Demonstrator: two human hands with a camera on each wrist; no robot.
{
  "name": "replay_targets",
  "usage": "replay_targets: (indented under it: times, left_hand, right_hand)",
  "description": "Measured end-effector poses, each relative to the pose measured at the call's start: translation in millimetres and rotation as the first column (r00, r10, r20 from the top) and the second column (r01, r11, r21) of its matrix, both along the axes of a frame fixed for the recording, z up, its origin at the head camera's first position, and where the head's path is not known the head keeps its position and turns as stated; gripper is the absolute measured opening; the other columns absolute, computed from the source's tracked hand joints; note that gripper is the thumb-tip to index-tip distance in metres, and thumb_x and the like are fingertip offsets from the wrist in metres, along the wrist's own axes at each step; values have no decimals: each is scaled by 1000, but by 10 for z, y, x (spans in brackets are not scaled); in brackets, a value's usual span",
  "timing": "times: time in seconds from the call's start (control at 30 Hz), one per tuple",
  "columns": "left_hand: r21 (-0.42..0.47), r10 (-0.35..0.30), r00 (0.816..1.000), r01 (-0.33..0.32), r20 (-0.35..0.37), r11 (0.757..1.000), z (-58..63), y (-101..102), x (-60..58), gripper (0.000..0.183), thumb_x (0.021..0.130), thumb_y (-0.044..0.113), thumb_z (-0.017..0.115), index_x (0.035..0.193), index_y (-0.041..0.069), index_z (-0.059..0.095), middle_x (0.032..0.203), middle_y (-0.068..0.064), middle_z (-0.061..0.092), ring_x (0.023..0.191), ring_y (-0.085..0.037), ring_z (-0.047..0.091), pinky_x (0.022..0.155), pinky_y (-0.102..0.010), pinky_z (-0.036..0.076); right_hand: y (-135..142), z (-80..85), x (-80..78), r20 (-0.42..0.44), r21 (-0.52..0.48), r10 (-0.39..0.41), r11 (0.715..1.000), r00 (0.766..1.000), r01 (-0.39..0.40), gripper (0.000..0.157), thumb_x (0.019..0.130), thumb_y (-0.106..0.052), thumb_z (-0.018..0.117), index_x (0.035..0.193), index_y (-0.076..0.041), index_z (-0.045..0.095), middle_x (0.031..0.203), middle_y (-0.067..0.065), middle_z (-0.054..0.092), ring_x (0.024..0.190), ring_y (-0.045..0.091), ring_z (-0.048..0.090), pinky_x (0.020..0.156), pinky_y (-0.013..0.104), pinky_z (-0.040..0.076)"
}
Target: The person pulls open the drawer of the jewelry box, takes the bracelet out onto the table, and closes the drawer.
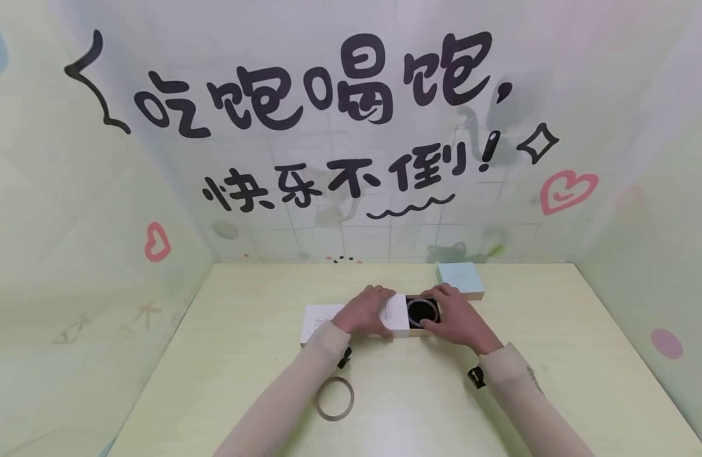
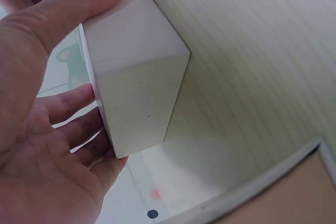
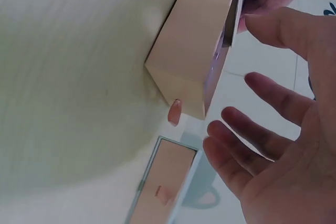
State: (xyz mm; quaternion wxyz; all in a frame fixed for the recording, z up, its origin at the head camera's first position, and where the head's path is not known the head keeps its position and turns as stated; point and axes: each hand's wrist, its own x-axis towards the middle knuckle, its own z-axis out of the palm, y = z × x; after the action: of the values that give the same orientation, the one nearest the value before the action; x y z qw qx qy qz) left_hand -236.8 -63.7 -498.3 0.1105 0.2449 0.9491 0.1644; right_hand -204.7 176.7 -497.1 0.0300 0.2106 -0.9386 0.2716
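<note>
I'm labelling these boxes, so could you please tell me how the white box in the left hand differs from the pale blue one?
The white box has its tan drawer partly out; the pale blue box looks closed. The left hand grips the white box, while the pale blue box sits farther back. Both are boxy, with some tan showing.

Ring [image 1: 352, 400] front-left of drawer box [image 1: 399, 317].

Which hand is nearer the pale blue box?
Right: the right hand is just in front of the pale blue box; the left hand is farther left, gripping a white box.
</note>
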Motion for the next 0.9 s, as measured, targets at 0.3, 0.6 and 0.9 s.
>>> replay_targets:
  times: [0.3,0.6,0.9]
  left_hand:
    - [-3,2,1000,-2,14,1000,-28,-5,-12,96,69,35,94,151,14,48,139,-4,59,121,-18,52,105,-34,49]
    - [14,11,1000,-11,19,1000,6,-8,9,94,69,33,95,149,14,50,136,-3,60,117,-17,52,100,-33,50]
    - [27,17,1000,-18,22,999,23,1,9,93,68,32,96,148,14,52,135,-3,60,115,-16,51,98,-32,50]
  right_hand:
    - [-163,46,-85,-8,185,80,980,997,-77,39,88,-14,73,126,-5,70,111,13,64,91,24,60,80,42,56]
    - [-339,97,-126,15,308,31,951,999,-34,45,81,-17,80,123,-3,70,102,18,62,85,28,56,77,44,55]
    - [-408,137,-166,110,333,-30,943,993,-8,50,80,-20,80,126,-4,68,109,20,59,91,31,54,85,46,53]
